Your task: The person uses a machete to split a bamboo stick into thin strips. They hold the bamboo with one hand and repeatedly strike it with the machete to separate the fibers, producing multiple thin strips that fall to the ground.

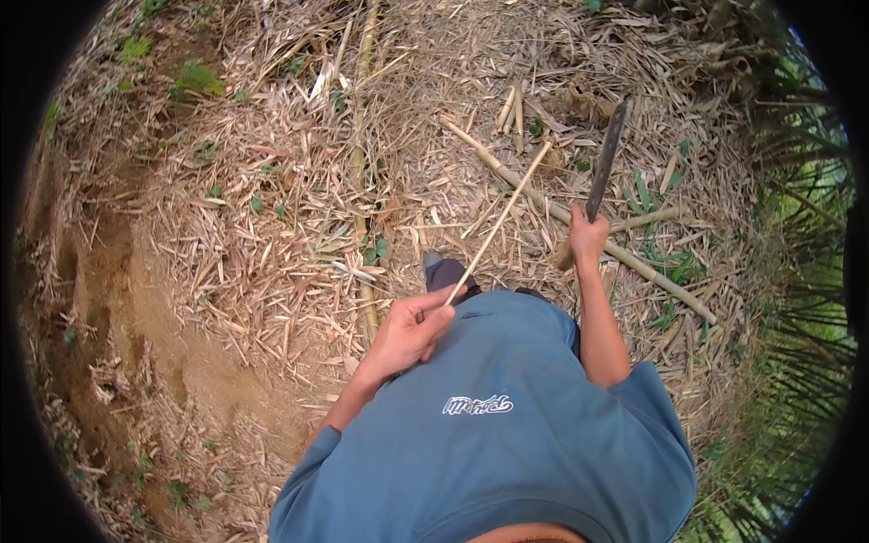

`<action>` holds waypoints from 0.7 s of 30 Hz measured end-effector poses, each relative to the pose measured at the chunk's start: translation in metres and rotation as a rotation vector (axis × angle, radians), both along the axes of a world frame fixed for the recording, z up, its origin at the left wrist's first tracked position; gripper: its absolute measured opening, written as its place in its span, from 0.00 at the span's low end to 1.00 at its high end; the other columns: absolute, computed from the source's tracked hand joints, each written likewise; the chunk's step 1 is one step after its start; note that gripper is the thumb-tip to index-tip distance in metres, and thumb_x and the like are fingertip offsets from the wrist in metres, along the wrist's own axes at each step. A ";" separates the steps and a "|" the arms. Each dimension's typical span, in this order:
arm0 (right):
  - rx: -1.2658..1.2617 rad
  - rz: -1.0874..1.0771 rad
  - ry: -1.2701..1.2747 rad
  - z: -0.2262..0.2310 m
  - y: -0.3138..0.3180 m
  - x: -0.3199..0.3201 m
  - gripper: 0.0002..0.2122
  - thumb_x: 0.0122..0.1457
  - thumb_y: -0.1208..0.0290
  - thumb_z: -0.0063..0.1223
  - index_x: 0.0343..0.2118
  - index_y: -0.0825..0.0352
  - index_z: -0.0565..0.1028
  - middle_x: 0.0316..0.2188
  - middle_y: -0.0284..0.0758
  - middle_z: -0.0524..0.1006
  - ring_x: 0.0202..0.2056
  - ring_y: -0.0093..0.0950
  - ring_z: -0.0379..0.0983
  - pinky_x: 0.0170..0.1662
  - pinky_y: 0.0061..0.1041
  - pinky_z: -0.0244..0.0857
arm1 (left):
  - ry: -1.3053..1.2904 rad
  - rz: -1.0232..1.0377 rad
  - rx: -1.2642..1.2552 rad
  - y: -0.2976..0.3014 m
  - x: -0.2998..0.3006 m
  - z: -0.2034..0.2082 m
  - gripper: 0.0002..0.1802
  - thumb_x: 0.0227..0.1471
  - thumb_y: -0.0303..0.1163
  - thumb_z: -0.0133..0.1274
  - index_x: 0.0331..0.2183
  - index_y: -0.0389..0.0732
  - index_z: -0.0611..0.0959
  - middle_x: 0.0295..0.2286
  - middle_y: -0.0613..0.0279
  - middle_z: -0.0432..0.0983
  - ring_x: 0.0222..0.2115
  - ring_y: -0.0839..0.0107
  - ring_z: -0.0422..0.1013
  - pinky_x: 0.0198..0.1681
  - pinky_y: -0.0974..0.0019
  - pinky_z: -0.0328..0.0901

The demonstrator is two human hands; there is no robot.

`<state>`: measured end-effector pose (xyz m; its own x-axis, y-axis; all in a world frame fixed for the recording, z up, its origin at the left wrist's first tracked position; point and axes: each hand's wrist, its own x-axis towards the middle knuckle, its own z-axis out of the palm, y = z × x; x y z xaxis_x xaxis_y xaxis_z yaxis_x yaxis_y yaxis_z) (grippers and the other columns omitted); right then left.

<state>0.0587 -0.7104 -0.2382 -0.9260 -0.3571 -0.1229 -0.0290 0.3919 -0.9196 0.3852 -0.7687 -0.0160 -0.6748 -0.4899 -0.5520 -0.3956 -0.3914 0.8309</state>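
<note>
My left hand (412, 333) pinches the lower end of a thin, pale bamboo strip (501, 220) between thumb and fingers, in front of my body. The strip slants up and away to the right, its far tip passing over a bamboo pole on the ground. My right hand (588, 233) is wrapped round the handle of a machete (606, 161). Its long dark blade points away from me, and the handle's butt shows below the fist. Under and beside the right hand lies the bamboo pole (647, 271), running diagonally from upper left to lower right.
Dry bamboo leaves (262, 235) cover the ground. Short cut bamboo pieces (511, 113) lie beyond the pole, and another stick (647, 218) crosses near its right part. A long thin stalk (360, 172) runs along the ground left of centre. Bare soil (172, 308) slopes at left; green foliage (797, 362) borders the right.
</note>
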 end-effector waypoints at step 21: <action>0.008 0.871 0.561 0.118 0.005 0.094 0.10 0.45 0.67 0.61 0.22 0.69 0.75 0.17 0.43 0.75 0.20 0.43 0.74 0.25 0.37 0.67 | 0.079 0.144 -0.105 -0.005 -0.018 -0.062 0.25 0.65 0.31 0.46 0.61 0.38 0.69 0.19 0.74 0.61 0.17 0.83 0.56 0.20 0.73 0.53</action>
